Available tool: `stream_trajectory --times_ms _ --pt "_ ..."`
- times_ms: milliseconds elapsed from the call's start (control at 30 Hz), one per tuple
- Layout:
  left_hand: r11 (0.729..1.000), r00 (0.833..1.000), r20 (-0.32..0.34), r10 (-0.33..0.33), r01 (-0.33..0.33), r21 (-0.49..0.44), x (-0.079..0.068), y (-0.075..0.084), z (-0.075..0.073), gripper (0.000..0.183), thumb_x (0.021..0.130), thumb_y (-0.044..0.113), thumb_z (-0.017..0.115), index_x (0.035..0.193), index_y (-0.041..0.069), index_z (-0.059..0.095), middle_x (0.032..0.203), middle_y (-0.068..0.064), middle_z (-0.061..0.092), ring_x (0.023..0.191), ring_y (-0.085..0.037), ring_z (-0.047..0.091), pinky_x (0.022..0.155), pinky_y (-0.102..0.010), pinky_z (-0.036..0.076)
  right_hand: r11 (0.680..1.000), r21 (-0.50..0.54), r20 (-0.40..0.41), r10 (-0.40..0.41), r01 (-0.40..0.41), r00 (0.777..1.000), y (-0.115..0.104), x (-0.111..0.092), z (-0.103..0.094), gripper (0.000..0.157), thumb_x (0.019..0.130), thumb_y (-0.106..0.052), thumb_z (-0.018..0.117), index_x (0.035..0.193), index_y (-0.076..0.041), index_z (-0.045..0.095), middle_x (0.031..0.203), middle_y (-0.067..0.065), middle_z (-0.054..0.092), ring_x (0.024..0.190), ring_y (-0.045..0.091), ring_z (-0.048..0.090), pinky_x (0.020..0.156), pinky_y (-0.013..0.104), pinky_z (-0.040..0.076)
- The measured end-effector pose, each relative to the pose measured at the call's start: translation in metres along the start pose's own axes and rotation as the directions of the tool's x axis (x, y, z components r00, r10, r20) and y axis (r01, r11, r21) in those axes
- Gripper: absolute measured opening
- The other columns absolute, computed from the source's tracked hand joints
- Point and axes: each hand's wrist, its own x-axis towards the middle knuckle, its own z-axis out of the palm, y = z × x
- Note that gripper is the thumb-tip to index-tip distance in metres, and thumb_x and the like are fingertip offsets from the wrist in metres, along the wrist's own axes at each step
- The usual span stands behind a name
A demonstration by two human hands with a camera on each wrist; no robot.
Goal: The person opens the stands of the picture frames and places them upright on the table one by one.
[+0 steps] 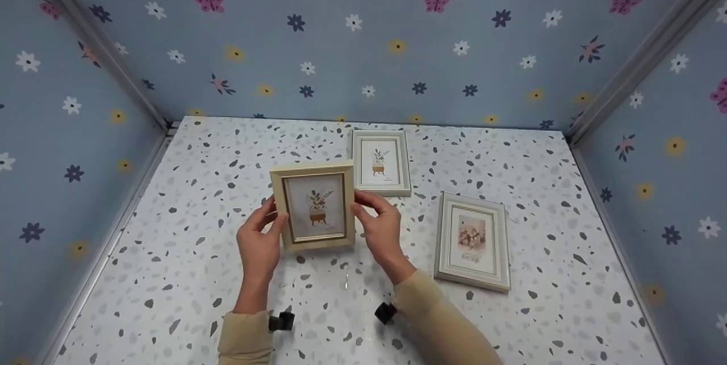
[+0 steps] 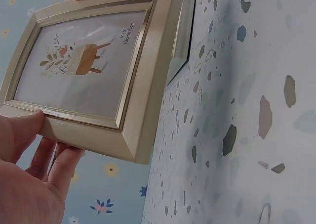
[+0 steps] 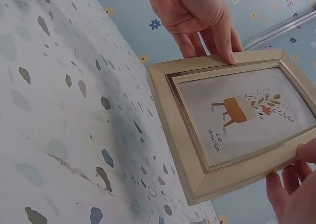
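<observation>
Both hands hold a cream-gold picture frame up off the table, tilted so that its front faces me. Behind its pane is a print of a potted plant on a legged stand. My left hand grips the left edge, thumb on the front and fingers behind. On the opposite edge my right hand pinches in the same way. In the left wrist view the left thumb presses the moulding of the picture frame. The right wrist view has both hands on the picture frame.
A white picture frame with a plant print lies behind the held one. To the right lies another white picture frame with a photo print. The speckled table meets flowered blue walls at the back and both sides.
</observation>
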Motion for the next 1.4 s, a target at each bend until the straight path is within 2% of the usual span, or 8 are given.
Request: stream_trajectory --times_ms 133,233,467,533,700,1000,1133,1400 --pt "1.000 1.000 -0.021 -0.004 0.004 0.008 -0.004 0.019 -0.005 0.042 0.093 -0.001 0.068 0.134 -0.003 0.059 0.125 -0.022 0.064 0.108 -0.028 0.060 0.084 -0.019 0.050 0.999 -0.031 0.001 -0.009 0.009 1.000 0.001 0.002 0.009 0.027 0.091 0.001 0.069 0.118 0.001 0.070 0.112 0.012 0.070 0.108 0.024 0.064 0.093 0.038 0.052" --pt "1.000 0.999 -0.038 -0.007 0.007 0.014 -0.005 0.023 -0.009 0.042 0.094 -0.001 0.066 0.135 -0.002 0.059 0.125 -0.021 0.063 0.110 -0.029 0.059 0.084 -0.020 0.050 0.999 -0.046 0.001 -0.026 0.026 1.000 0.003 0.004 0.016 0.027 0.091 0.000 0.069 0.118 0.002 0.070 0.111 0.013 0.070 0.107 0.025 0.065 0.092 0.037 0.052" --pt "0.998 0.996 -0.084 0.041 -0.037 0.045 0.012 -0.023 0.000 0.042 0.094 0.008 0.070 0.136 0.011 0.063 0.121 -0.008 0.067 0.109 -0.020 0.061 0.091 -0.035 0.052 0.999 -0.009 -0.048 -0.034 0.034 0.998 0.047 0.015 0.027 0.027 0.092 -0.007 0.071 0.119 -0.005 0.072 0.111 0.007 0.071 0.108 0.023 0.064 0.090 0.036 0.053" --pt "0.998 0.995 -0.087 0.044 -0.041 0.042 0.015 -0.025 0.001 0.042 0.094 0.008 0.069 0.135 0.010 0.062 0.120 -0.008 0.067 0.109 -0.020 0.061 0.093 -0.040 0.051 1.000 0.006 -0.057 -0.030 0.031 0.998 0.055 0.017 0.029 0.027 0.092 -0.010 0.072 0.119 -0.007 0.072 0.111 0.005 0.071 0.108 0.020 0.064 0.090 0.037 0.053" --pt "0.999 0.994 -0.105 0.021 -0.018 0.030 0.018 -0.031 -0.004 0.042 0.094 0.007 0.069 0.136 0.007 0.062 0.120 -0.010 0.067 0.110 -0.021 0.060 0.094 -0.042 0.050 0.999 0.015 -0.048 -0.039 0.040 0.998 0.060 0.018 0.037 0.026 0.092 -0.012 0.072 0.118 -0.008 0.073 0.112 0.002 0.071 0.108 0.018 0.064 0.093 0.043 0.052" --pt "1.000 0.994 -0.110 -0.025 0.025 0.007 0.027 -0.038 -0.010 0.042 0.095 0.005 0.067 0.137 0.009 0.061 0.123 -0.010 0.065 0.113 -0.021 0.059 0.095 -0.033 0.050 0.994 -0.035 -0.038 -0.106 0.105 0.994 0.066 0.024 0.049 0.025 0.090 -0.007 0.073 0.115 -0.008 0.074 0.110 0.002 0.072 0.105 0.017 0.066 0.094 0.048 0.051" --pt "0.999 0.995 -0.096 -0.039 0.041 0.012 0.029 -0.043 -0.012 0.042 0.096 0.006 0.065 0.138 0.008 0.060 0.125 -0.010 0.064 0.114 -0.021 0.058 0.096 -0.032 0.050 0.993 -0.055 -0.017 -0.106 0.105 0.994 0.069 0.025 0.050 0.026 0.091 -0.005 0.072 0.117 -0.007 0.073 0.111 0.003 0.072 0.105 0.017 0.066 0.093 0.045 0.051" --pt "0.994 0.992 -0.063 -0.106 0.104 -0.038 0.031 -0.051 -0.015 0.046 0.098 0.009 0.064 0.143 0.006 0.054 0.135 -0.014 0.058 0.121 -0.023 0.055 0.101 -0.035 0.047 0.994 -0.072 0.062 -0.072 0.077 0.995 0.071 0.025 0.051 0.032 0.093 -0.001 0.068 0.124 -0.009 0.070 0.118 0.002 0.070 0.113 0.016 0.063 0.098 0.050 0.049"
